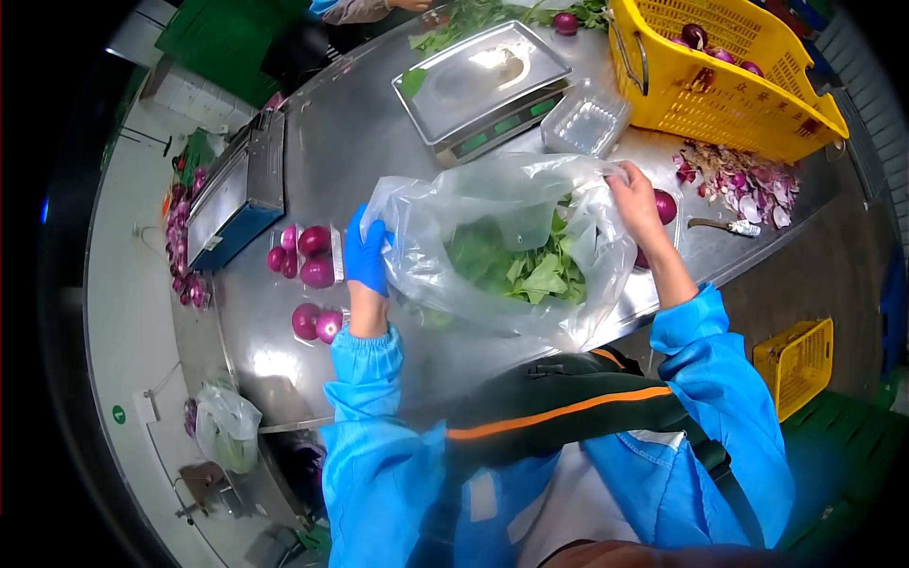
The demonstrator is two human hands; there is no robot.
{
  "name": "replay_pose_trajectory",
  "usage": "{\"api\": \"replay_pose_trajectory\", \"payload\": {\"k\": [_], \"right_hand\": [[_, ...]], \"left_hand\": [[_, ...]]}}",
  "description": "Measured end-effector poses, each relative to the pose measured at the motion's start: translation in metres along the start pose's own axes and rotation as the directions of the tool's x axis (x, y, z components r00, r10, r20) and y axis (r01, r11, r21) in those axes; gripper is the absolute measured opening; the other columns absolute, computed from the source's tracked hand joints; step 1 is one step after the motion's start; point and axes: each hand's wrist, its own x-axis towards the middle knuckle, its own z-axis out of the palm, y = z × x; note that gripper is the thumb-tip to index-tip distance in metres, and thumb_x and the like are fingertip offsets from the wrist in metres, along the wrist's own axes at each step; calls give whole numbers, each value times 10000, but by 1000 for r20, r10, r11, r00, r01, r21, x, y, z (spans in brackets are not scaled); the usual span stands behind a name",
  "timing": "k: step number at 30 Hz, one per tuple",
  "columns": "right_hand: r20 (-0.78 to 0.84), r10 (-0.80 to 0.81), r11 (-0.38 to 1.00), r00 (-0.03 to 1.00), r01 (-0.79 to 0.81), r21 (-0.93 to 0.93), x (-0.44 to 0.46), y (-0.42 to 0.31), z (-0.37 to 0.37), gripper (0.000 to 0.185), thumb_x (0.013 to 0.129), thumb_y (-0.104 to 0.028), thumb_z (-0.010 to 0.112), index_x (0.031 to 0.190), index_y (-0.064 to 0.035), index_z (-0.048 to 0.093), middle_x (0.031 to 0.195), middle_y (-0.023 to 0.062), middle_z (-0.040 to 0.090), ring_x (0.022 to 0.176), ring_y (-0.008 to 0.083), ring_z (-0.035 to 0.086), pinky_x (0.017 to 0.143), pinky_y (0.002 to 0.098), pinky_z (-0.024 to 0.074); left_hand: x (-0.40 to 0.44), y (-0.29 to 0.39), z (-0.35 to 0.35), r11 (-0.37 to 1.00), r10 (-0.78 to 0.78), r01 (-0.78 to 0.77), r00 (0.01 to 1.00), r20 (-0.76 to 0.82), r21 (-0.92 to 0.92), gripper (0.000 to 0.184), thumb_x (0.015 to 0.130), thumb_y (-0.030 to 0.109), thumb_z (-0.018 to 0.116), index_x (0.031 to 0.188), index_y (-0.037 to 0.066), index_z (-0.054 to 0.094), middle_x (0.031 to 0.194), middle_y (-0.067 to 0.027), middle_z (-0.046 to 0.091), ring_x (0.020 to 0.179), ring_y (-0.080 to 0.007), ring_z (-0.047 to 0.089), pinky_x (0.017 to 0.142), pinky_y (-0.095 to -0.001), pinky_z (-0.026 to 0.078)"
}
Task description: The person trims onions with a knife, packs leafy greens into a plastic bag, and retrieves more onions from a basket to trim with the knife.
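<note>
A clear plastic bag is spread wide between my hands, with leafy greens inside it. My left hand, in a blue glove, grips the bag's left rim. The bare fingers of my right hand pinch its right rim. Just beyond the bag lie a digital scale with a steel pan and a stack of clear plastic trays. Beside my right hand, red onions show partly from behind the bag. More red onions sit in trays left of my gloved hand.
A yellow basket with red onions stands at the back right, near onion peels and a knife. At the left is another machine. A co-worker's arm shows at the top. A yellow crate is low on the right.
</note>
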Motion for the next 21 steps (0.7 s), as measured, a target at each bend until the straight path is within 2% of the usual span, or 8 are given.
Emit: {"api": "replay_pose_trajectory", "payload": {"k": [4, 6, 8, 10, 14, 16, 18, 21], "right_hand": [[57, 17, 994, 998, -10, -107, -26, -49, -9, 506, 846, -291, 649, 1263, -29, 529, 1022, 225, 678, 968, 302, 670, 843, 370, 504], [62, 15, 975, 998, -1, -223, -40, -56, -12, 719, 816, -388, 695, 1385, -64, 399, 1105, 250, 648, 1029, 364, 646, 883, 406, 496], [20, 71, 944, 997, -61, -326, -63, -83, -19, 842, 786, -444, 720, 1439, -73, 341, 1204, 264, 606, 1122, 395, 602, 926, 433, 474], [-81, -80, 876, 994, 32, -481, -78, -76, -22, 923, 756, -477, 734, 1454, -39, 318, 1306, 274, 533, 1196, 392, 548, 947, 445, 455], [-143, -303, 778, 942, 158, -609, -114, -76, -21, 1046, 674, -486, 807, 1460, -11, 306, 1089, 220, 555, 982, 391, 573, 846, 475, 464], [-98, -323, 717, 941, 176, -674, -124, -66, -13, 1103, 637, -482, 835, 1474, -16, 288, 1007, 205, 537, 878, 375, 574, 756, 468, 478], [-60, -248, 698, 967, 135, -703, -134, -62, -3, 1125, 626, -488, 839, 1479, -17, 277, 1020, 216, 536, 872, 371, 581, 723, 454, 488], [-73, -223, 685, 972, 103, -722, -134, -50, 0, 1000, 724, -338, 800, 1486, -10, 242, 1017, 229, 581, 877, 380, 610, 718, 436, 495]], "left_hand": [[-20, 9, -10, 977, 96, -86, 994, -42, 195, 720, 871, 160, 662, 1485, 31, 309, 1344, -121, 495, 1210, -244, 513, 1022, -360, 422], [-41, 21, -9, 932, 152, -127, 987, -46, 340, 821, 840, 136, 678, 1520, 43, 227, 1440, -144, 417, 1270, -283, 472, 1059, -404, 394], [-61, 39, -1, 724, 547, -492, 837, 33, 484, 803, 831, 138, 675, 1509, 45, 255, 1492, -153, 358, 1347, -291, 401, 1114, -420, 314], [-91, 83, 25, 558, 746, -658, 665, 41, 506, 833, 792, 149, 698, 1503, 45, 275, 1515, -156, 333, 1364, -307, 378, 1123, -430, 295], [-128, 90, 52, 392, 618, -697, 683, 389, 601, 910, 742, 259, 780, 1482, 33, 302, 1529, -199, 312, 1392, -381, 326, 1139, -477, 262], [-121, 70, 65, 196, 462, -652, 720, 517, 732, 949, 697, 290, 816, 1465, 29, 323, 1525, -225, 309, 1391, -432, 307, 1142, -511, 257], [-101, 50, 60, 228, 409, -506, 825, 390, 832, 981, 688, 322, 830, 1470, 27, 316, 1521, -236, 311, 1393, -445, 293, 1141, -508, 259], [-79, 15, 35, 299, 369, -381, 892, 262, 875, 1000, 693, 312, 834, 1486, 31, 292, 1523, -234, 307, 1402, -441, 278, 1140, -490, 268]]}}
